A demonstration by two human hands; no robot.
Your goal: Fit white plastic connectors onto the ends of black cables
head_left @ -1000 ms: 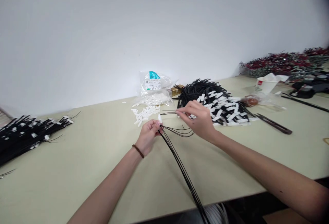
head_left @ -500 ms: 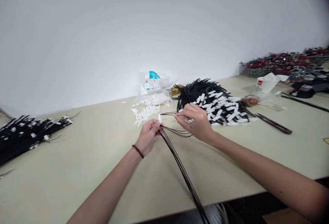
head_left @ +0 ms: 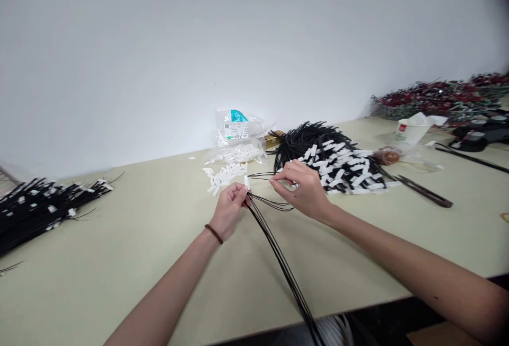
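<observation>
My left hand (head_left: 229,209) pinches a small white connector (head_left: 247,182) together with a bunch of thin black wires (head_left: 278,261) that trail down off the table's front edge. My right hand (head_left: 302,187) is just to the right, fingers closed on the loose end of one black wire (head_left: 262,175) that leads toward the connector. A dark band sits on my left wrist. Loose white connectors (head_left: 225,175) lie on the table right behind my hands.
A clear bag of white connectors (head_left: 238,136) stands at the back. A heap of black wires with white connectors (head_left: 334,158) lies at the right, another heap (head_left: 43,205) at the far left. A paper cup (head_left: 411,130), dark tools and red-and-dark parts (head_left: 437,97) fill the far right.
My right hand has drawn left and closer to my left hand, bringing the wire end nearer the connector. My left hand has stayed put.
</observation>
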